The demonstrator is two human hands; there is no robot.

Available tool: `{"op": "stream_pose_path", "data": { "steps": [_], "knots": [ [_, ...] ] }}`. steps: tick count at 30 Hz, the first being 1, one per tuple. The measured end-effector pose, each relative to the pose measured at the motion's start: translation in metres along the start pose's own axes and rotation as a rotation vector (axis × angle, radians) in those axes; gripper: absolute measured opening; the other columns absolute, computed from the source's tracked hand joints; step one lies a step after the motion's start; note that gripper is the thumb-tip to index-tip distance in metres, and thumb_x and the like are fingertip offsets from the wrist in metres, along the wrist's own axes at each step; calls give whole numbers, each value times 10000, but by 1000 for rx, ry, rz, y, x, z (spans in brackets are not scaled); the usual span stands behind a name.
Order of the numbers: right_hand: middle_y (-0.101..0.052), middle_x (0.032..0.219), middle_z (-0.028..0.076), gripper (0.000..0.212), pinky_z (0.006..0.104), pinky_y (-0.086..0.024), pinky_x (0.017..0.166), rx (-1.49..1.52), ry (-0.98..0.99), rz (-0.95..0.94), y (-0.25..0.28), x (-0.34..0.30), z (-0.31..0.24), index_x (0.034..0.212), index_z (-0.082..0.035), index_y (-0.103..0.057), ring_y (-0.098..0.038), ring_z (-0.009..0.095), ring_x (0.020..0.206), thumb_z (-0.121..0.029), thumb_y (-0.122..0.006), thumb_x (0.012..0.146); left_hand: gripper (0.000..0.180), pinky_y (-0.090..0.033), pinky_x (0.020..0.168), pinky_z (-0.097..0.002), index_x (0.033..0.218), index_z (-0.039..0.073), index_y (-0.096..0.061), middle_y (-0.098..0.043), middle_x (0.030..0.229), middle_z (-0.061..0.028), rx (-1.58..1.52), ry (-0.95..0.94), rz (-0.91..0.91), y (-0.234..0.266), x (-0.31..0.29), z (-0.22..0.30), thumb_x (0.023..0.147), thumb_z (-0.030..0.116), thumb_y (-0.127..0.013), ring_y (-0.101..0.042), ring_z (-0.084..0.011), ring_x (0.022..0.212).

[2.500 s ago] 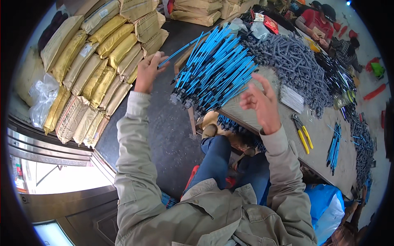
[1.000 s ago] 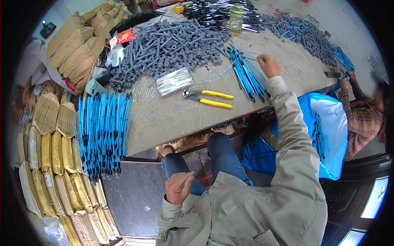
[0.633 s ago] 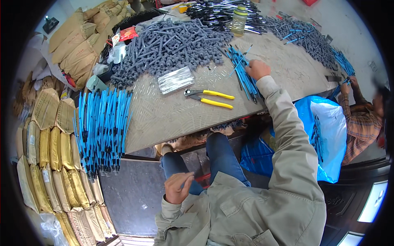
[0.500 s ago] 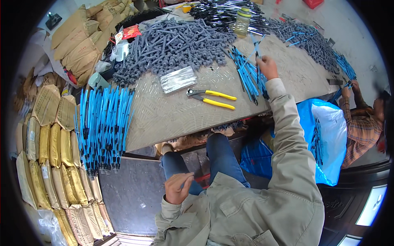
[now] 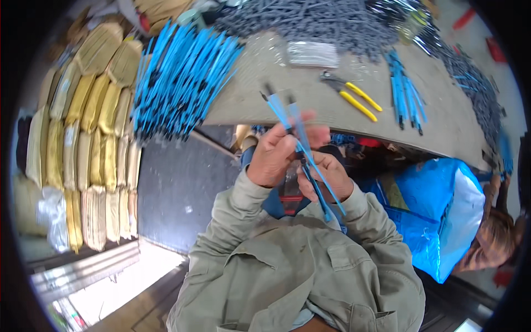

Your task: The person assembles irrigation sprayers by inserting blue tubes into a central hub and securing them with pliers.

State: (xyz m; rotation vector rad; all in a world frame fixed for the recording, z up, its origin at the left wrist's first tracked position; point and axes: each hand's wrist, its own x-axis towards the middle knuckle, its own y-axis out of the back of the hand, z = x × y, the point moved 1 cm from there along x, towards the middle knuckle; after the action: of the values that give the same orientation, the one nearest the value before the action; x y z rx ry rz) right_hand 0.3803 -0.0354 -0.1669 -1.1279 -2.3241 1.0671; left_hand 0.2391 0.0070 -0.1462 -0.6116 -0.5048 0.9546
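In front of my body I hold a few thin blue rods with black fittings [image 5: 329,191], slanting and partly smeared by motion. My left hand [image 5: 274,155] grips them at their upper part, with some fingers blurred behind. My right hand [image 5: 327,176] is closed round them lower down, near the black middle parts. How many rods are held I cannot tell. On the table [image 5: 257,105] ahead lie yellow-handled pliers [image 5: 354,98] and, to their right, a small bunch of similar blue rods [image 5: 405,97].
A large bundle of blue rods [image 5: 185,83] overhangs the table's left end. Grey plastic parts [image 5: 310,22] are heaped at the back, behind a silvery packet [image 5: 313,55]. Stacked sacks [image 5: 80,102] stand left. A blue bag [image 5: 431,193] and another person [image 5: 487,243] are at right.
My right hand has come back from the bunch at the table's right to my front, now with rods. My left hand has risen to meet it. The view has tilted down and left.
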Motion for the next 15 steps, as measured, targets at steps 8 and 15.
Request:
{"op": "stream_pose_path", "data": {
  "steps": [8,15],
  "knots": [
    [-572,645,63,156,235,-433,471,-615,597,377,-30,10,38,975,0,-552,-520,109,489,-117,-559,873,195,-497,638,-258,958,34,-536,-591,781,-40,136,-178,416,17,-27,8,812,90,-653,-593,-127,705],
    [-569,576,54,110,250,-432,480,-1102,343,529,-18,-17,12,867,-11,-544,-562,80,523,-91,-612,834,159,-366,489,-182,863,53,-531,-540,681,16,359,-303,540,-4,-5,-13,791,45,-672,-491,-40,577]
  ]
}}
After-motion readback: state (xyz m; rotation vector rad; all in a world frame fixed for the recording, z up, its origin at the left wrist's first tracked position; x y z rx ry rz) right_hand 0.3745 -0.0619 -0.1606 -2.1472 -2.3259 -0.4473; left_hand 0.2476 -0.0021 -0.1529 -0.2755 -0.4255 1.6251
